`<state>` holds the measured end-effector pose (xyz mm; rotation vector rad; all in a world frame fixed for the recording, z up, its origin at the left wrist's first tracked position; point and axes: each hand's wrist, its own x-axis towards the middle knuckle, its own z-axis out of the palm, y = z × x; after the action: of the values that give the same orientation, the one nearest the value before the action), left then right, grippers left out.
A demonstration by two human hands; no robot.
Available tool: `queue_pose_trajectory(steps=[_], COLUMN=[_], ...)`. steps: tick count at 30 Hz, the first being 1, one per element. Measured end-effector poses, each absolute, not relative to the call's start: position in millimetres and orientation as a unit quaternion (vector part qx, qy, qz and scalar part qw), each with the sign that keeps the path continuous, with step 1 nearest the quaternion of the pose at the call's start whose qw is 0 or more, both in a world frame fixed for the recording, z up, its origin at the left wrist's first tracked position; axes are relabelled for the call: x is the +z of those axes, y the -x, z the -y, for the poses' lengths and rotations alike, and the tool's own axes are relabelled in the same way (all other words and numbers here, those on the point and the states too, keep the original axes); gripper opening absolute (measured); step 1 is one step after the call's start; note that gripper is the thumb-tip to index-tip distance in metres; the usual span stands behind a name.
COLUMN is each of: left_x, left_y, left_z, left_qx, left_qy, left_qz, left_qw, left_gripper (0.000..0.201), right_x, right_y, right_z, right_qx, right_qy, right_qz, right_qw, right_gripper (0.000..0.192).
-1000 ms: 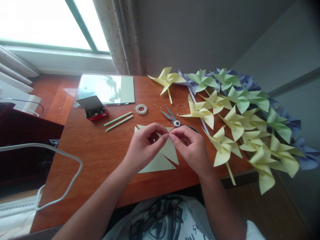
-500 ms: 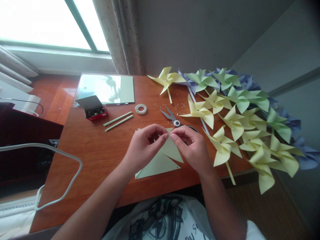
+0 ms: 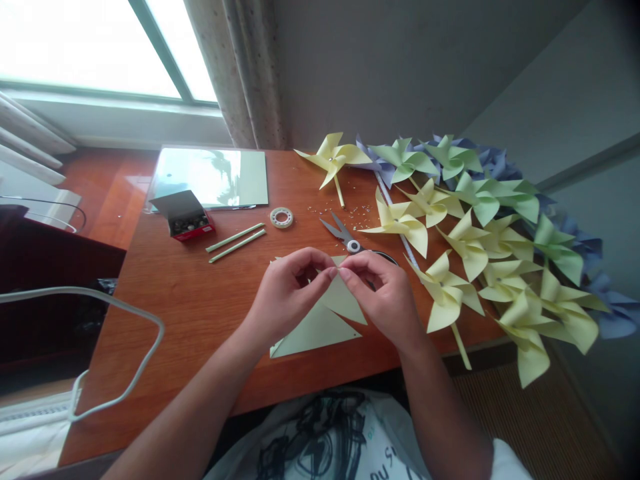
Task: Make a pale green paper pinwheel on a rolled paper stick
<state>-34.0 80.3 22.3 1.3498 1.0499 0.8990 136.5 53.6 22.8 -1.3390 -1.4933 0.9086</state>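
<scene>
My left hand [image 3: 295, 287] and my right hand [image 3: 383, 293] meet fingertip to fingertip, each in a pinch. Whatever sits between the fingertips is too small to name. Beneath them lies a pale green paper square [image 3: 315, 330], with slits cut in from its corners and small holes near some tips. Just beyond my right hand are scissors [image 3: 350, 240], blades apart, their handles partly hidden by that hand. Tiny paper scraps are scattered by the blades.
A tape roll [image 3: 281, 217], two rolled paper sticks [image 3: 236, 242] and an opened red box [image 3: 190, 225] of small dark pieces stand left of centre. Plastic-covered paper sheets [image 3: 254, 177] lie behind. Several paper pinwheels [image 3: 445, 293] crowd the right side. A white cable [image 3: 155, 333] loops at left.
My fingertips have drawn very slightly closer together. Everything on the table stays where it was.
</scene>
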Motion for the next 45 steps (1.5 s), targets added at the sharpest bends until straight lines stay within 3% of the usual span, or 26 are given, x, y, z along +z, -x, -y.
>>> queue_pose_trajectory(steps=[15, 24, 45], left_x=[18.4, 20.9, 16.4], left_y=[34.8, 35.8, 36.1], left_z=[-78.5, -80.0, -77.3], left_qx=[0.379, 0.392, 0.383], left_qy=[-0.613, -0.599, -0.644], left_qz=[-0.446, -0.450, -0.432], left_qw=[0.531, 0.534, 0.503], left_gripper=[0.019, 0.019, 0.011], right_x=[28.6, 24.2, 26.4], right_y=[-136.3, -137.1, -136.7], right_z=[-54.7, -54.1, -52.5], right_qx=[0.330, 0.376, 0.363], right_qy=[0.540, 0.539, 0.543], right_qz=[0.638, 0.597, 0.609], right_qw=[0.438, 0.459, 0.450], right_gripper=[0.011, 0.005, 0.008])
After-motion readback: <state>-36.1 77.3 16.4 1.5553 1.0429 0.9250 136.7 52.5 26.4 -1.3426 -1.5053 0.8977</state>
